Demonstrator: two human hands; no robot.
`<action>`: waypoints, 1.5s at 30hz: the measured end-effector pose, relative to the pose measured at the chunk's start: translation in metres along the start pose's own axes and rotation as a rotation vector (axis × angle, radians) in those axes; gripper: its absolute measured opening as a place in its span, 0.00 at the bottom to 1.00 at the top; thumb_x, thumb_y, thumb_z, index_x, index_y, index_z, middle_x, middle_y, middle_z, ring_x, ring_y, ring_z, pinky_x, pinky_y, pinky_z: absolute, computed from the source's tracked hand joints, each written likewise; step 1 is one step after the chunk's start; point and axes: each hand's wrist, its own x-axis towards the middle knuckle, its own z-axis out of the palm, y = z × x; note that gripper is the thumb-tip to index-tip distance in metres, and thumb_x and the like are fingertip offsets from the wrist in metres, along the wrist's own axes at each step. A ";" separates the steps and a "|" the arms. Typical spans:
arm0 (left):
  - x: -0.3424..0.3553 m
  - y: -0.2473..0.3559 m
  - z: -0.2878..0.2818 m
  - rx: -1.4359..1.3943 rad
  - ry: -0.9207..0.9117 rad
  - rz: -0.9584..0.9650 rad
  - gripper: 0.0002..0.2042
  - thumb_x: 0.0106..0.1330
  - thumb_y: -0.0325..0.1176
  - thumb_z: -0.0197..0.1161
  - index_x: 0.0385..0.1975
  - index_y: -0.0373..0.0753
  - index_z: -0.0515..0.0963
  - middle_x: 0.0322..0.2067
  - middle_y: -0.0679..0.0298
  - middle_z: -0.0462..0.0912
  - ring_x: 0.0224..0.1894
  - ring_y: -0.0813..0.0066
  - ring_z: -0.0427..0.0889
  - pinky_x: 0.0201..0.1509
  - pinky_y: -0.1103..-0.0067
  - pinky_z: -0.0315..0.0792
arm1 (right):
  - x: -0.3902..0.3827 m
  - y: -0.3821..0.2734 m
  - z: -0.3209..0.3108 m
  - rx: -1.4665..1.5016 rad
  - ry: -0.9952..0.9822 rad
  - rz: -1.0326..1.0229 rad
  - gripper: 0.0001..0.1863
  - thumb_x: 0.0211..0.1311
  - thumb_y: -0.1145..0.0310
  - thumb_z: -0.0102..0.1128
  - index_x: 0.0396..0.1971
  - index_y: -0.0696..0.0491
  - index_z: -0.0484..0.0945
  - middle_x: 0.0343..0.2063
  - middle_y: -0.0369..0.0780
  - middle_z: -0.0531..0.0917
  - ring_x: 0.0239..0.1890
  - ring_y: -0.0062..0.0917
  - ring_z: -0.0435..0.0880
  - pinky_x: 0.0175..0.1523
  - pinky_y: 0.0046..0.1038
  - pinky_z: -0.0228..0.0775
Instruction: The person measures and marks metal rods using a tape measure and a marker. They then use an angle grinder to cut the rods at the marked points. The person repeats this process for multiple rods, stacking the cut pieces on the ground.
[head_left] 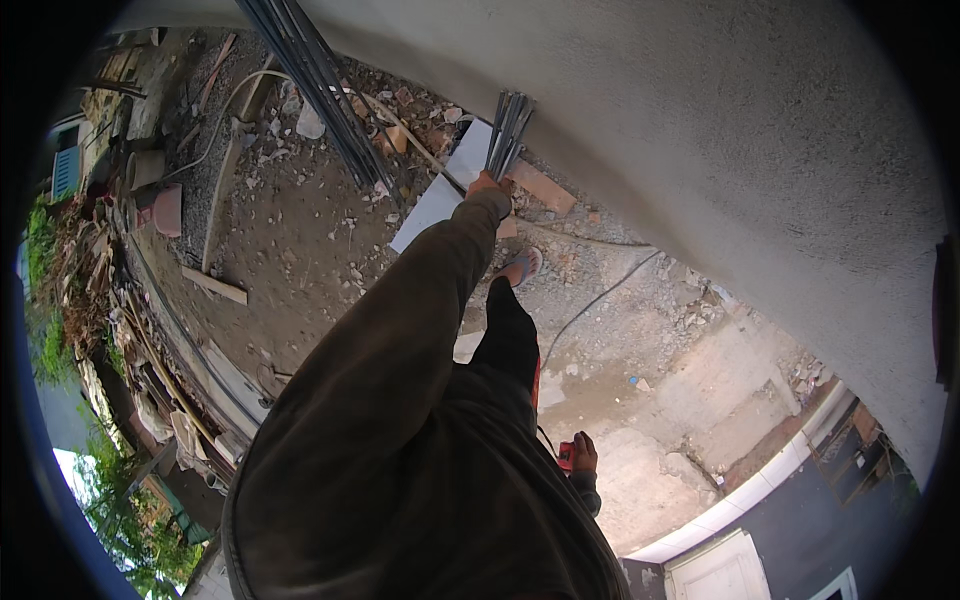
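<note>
My left arm, in a dark brown sleeve, reaches forward, and my left hand is closed around a bundle of grey metal bars. The bars' far ends fan out slightly beside the wall. Low at my right side, my right hand is closed on a small red object with a dark strap or cord by it; its kind is too small to make out. Below the bundle lies a white board, partly covered by my forearm. One foot in a sandal stands behind the bars.
More long dark metal bars slant down at the upper left. A rough plastered wall runs along the right. Rubble, a reddish brick slab, a black cable and a wooden plank lie on the ground. Scrap wood is heaped left.
</note>
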 end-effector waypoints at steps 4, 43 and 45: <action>-0.064 -0.134 -0.003 -0.017 -0.275 0.019 0.23 0.67 0.53 0.58 0.45 0.39 0.83 0.45 0.48 0.84 0.49 0.50 0.83 0.55 0.63 0.76 | 0.022 -0.017 -0.010 -0.137 -0.067 -0.064 0.33 0.64 0.49 0.57 0.65 0.51 0.69 0.38 0.44 0.83 0.24 0.32 0.83 0.20 0.33 0.79; -0.604 -0.784 0.062 -1.336 -0.008 -0.722 0.20 0.68 0.47 0.60 0.55 0.45 0.77 0.47 0.56 0.83 0.48 0.61 0.83 0.53 0.69 0.77 | -0.100 -0.062 0.485 -1.864 -0.598 -0.985 0.24 0.68 0.50 0.47 0.27 0.57 0.79 0.20 0.44 0.80 0.15 0.34 0.77 0.22 0.38 0.73; -0.586 -0.795 0.044 -1.370 0.019 -0.738 0.20 0.68 0.48 0.60 0.54 0.44 0.78 0.47 0.56 0.84 0.48 0.62 0.83 0.53 0.69 0.77 | -0.104 -0.067 0.528 -1.688 -0.517 -0.741 0.27 0.68 0.47 0.46 0.25 0.57 0.80 0.17 0.43 0.79 0.11 0.32 0.75 0.18 0.35 0.71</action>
